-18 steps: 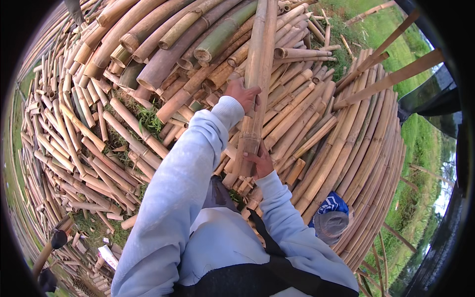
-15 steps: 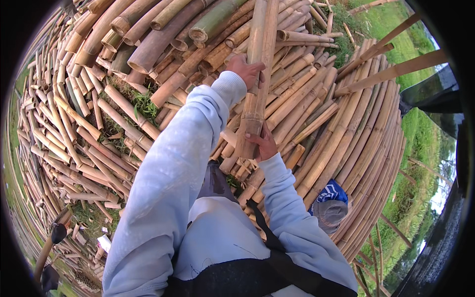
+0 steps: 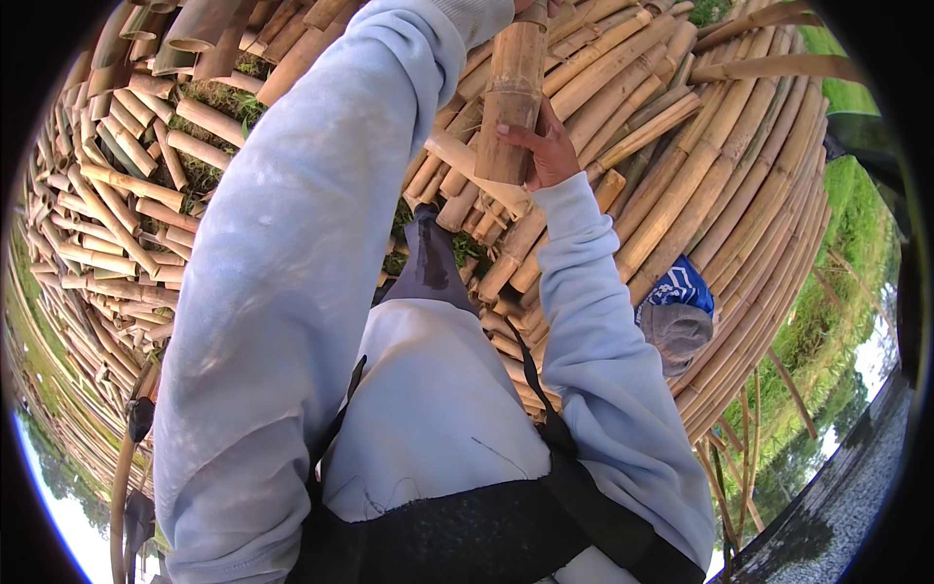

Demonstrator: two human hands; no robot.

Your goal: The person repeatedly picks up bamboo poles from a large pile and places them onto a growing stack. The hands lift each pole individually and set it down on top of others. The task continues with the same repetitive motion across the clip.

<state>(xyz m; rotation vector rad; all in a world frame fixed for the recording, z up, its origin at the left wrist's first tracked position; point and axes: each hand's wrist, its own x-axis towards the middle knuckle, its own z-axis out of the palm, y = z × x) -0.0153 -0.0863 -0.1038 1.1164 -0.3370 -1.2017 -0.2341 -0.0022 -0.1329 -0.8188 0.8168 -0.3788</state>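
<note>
A tan bamboo pole (image 3: 513, 88) stretches away from me, its cut near end tipped toward me. My right hand (image 3: 553, 146) grips it close to that end, the thumb across the near face and the other fingers behind it. Farther up, my left hand (image 3: 528, 8) is on the same pole at the top edge of the view, where most of the hand is cut off. Beneath the pole end lies a pale split bamboo piece (image 3: 469, 167), among other cut bamboo lengths.
Long bamboo poles (image 3: 720, 185) lie stacked to the right, with a blue and grey cloth bundle (image 3: 674, 316) on them. Short cut bamboo pieces (image 3: 112, 209) cover the left side. Thicker poles (image 3: 204, 24) jut in at the upper left. Grass (image 3: 842, 229) borders the stack.
The view has shifted so the pole and both hands sit higher in the picture. My left hand has nearly left the frame at the top. The right hand keeps its grip near the pole's end.
</note>
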